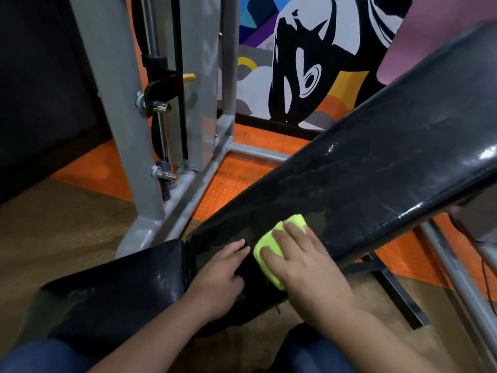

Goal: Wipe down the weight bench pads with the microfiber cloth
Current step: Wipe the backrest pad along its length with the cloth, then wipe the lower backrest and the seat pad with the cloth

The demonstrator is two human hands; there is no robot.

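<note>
A long black back pad (376, 162) slopes up from the lower middle to the upper right, shiny with streaks. Below it to the left lies the black seat pad (121, 289). A folded yellow-green microfiber cloth (271, 246) lies on the lower end of the back pad. My right hand (301, 262) presses flat on the cloth with straight fingers. My left hand (223, 275) rests just left of the cloth on the same pad end, fingers loosely bent on the surface, holding nothing.
A grey steel machine frame (150, 168) with pins and a yellow knob (189, 77) stands at the left behind the bench. Orange rubber flooring (234, 181) and brown floor surround it. A painted mural wall (295, 63) is behind. Bench legs (398, 294) run at the lower right.
</note>
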